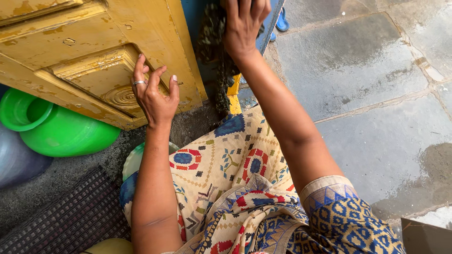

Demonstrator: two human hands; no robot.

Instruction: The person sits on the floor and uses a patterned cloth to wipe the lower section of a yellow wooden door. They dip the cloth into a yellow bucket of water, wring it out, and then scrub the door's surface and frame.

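My left hand (153,91), with a ring on one finger, rests flat with fingers spread on the lower carved panel of a worn yellow wooden door (84,51). My right hand (245,23) reaches up at the top of the view and presses a dark patterned cloth (214,56) against the blue edge beside the door. The cloth hangs down below the hand along the door's edge. A patterned cream, red and blue garment (235,188) covers my lap below both arms.
A green plastic pot (61,129) lies at the left under the door, beside a greyish container (16,160). A dark woven mat (70,216) lies bottom left. Wet grey stone paving (376,84) fills the right. A blue sandal (282,21) sits near the top.
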